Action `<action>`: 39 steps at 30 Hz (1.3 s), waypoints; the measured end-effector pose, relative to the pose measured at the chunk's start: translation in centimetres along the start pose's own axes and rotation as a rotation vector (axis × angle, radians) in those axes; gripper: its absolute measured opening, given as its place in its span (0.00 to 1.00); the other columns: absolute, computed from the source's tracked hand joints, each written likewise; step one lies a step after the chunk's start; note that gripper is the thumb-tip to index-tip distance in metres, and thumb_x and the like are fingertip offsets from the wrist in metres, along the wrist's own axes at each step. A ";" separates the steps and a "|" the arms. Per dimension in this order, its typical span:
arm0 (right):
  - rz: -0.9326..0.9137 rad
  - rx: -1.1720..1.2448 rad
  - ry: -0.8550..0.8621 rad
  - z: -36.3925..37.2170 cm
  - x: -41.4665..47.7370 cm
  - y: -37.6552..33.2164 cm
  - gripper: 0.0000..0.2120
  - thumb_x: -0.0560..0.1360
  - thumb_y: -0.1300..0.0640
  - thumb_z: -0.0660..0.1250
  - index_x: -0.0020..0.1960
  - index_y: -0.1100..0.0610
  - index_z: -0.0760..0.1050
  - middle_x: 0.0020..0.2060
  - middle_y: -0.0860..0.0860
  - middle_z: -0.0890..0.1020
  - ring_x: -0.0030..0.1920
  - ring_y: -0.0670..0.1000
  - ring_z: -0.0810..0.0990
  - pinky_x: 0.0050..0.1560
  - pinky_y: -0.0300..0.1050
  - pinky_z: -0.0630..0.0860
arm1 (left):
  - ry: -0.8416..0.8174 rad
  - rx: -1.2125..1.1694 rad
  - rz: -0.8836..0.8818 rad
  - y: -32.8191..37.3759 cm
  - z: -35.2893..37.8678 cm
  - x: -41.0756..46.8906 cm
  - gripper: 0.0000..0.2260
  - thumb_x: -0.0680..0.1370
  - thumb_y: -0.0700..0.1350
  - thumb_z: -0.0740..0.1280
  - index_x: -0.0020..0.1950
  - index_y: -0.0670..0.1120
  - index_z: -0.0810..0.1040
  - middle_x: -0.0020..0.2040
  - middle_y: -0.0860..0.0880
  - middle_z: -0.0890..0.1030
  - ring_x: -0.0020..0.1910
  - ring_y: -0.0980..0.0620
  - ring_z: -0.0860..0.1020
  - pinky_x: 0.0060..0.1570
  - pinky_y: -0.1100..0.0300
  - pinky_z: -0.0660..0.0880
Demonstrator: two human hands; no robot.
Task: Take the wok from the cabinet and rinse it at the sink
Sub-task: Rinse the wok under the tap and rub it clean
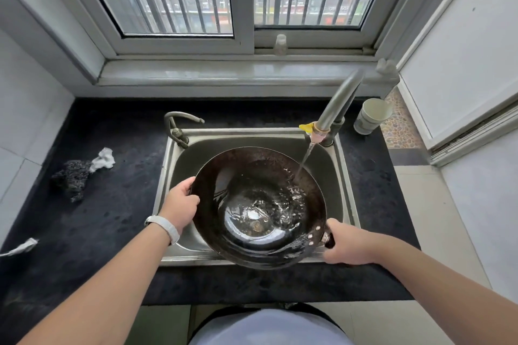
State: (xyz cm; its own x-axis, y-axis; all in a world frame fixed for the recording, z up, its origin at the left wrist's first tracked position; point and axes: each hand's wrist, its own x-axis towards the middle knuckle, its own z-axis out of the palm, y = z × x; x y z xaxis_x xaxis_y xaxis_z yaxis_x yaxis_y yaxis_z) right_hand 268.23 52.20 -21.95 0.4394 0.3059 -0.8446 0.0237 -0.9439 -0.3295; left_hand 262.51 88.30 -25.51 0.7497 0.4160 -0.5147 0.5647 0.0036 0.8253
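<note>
wok (260,204): held over sink (333,173), tilted, water pooled inside | tap (339,101): sink's rear right, stream striking wok wall | left hand (180,204): grip clamps wok rim | right hand (349,244): grip wraps handle (329,241), handle mostly hidden | sink floor: largely hidden under wok

The wok (259,207) fills the sink (346,176); faucet (340,101) overhangs its right rear.

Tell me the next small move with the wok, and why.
Probably swirl the wok over the sink: water from the tap pools in its bottom, while the left hand grips the rim and the right hand holds the handle.
</note>
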 end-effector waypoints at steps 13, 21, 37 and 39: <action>-0.044 -0.614 0.460 4.1 2.7 -0.7 0.19 0.81 0.60 0.55 0.71 0.53 0.64 0.55 0.53 0.77 0.54 0.58 0.82 0.41 0.49 0.67 | 0.023 0.058 0.005 2.7 0.2 -1.3 0.29 0.74 0.27 0.58 0.45 0.61 0.84 0.41 0.55 0.87 0.44 0.49 0.83 0.45 0.50 0.80; -0.173 -0.525 0.409 2.6 2.9 0.3 0.13 0.79 0.53 0.55 0.59 0.52 0.74 0.51 0.53 0.82 0.52 0.61 0.82 0.49 0.53 0.77 | 0.077 -0.095 -0.102 2.4 0.4 0.4 0.13 0.81 0.45 0.65 0.64 0.54 0.78 0.50 0.50 0.84 0.49 0.48 0.81 0.50 0.53 0.78; -0.148 0.332 0.085 -2.0 0.0 -5.1 0.09 0.75 0.62 0.56 0.36 0.57 0.69 0.25 0.50 0.69 0.23 0.49 0.64 0.26 0.41 0.62 | -0.032 -0.156 0.054 2.0 2.8 1.2 0.22 0.83 0.54 0.59 0.77 0.57 0.64 0.73 0.57 0.71 0.71 0.57 0.68 0.74 0.52 0.61; -0.155 0.374 0.026 -2.2 -0.1 -5.5 0.10 0.73 0.65 0.55 0.36 0.57 0.70 0.22 0.50 0.72 0.20 0.49 0.66 0.24 0.40 0.64 | -0.047 -0.150 0.066 2.0 3.0 1.4 0.23 0.84 0.51 0.60 0.78 0.54 0.62 0.72 0.57 0.69 0.69 0.59 0.67 0.71 0.58 0.60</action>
State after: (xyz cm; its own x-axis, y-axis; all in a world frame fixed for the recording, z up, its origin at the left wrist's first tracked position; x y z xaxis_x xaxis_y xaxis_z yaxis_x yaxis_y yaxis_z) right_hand 270.07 57.11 -19.13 0.4789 0.4336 -0.7633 -0.2347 -0.7746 -0.5873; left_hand 265.73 86.16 -25.25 0.8007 0.3770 -0.4656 0.4585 0.1145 0.8813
